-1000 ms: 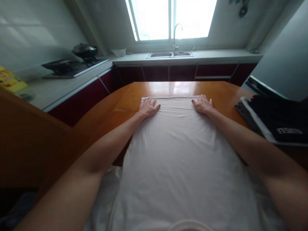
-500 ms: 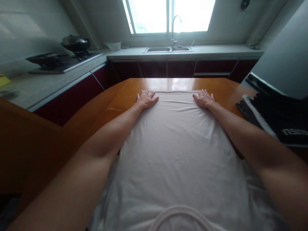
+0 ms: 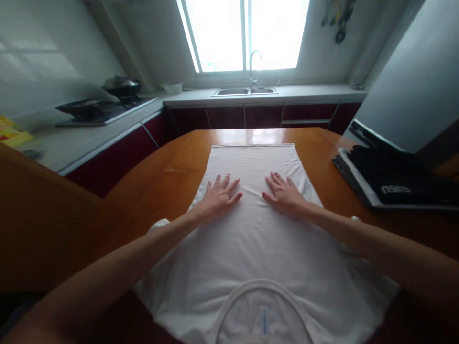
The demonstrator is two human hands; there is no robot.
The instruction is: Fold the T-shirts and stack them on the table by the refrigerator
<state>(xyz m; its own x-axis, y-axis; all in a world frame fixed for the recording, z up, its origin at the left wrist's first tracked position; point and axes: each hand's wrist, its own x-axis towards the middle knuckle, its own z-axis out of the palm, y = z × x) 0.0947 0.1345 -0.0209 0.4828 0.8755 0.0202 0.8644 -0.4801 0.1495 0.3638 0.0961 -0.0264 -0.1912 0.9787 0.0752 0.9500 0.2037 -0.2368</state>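
A white T-shirt point(image 3: 258, 239) lies spread on the wooden table point(image 3: 161, 177), its hem at the far end and its round neckline point(image 3: 263, 283) nearest me. Inside the collar a small label shows. My left hand point(image 3: 219, 197) rests flat on the left side of the shirt's body, fingers spread. On the right side, my right hand point(image 3: 285, 193) also presses flat with its fingers apart. Small creases run in the cloth between and below the hands. Both sleeves are partly hidden under my forearms.
A stack of folded dark clothes point(image 3: 401, 177) lies at the table's right side. Beyond the table are a counter with a sink point(image 3: 247, 91) and a faucet point(image 3: 252, 67). At left stands a stove point(image 3: 107, 113) with pans, and a yellow packet point(image 3: 14, 131).
Both hands have slid from the hem corners back toward me to the middle of the shirt. The view has tilted up, and more of the neckline and sleeves shows.
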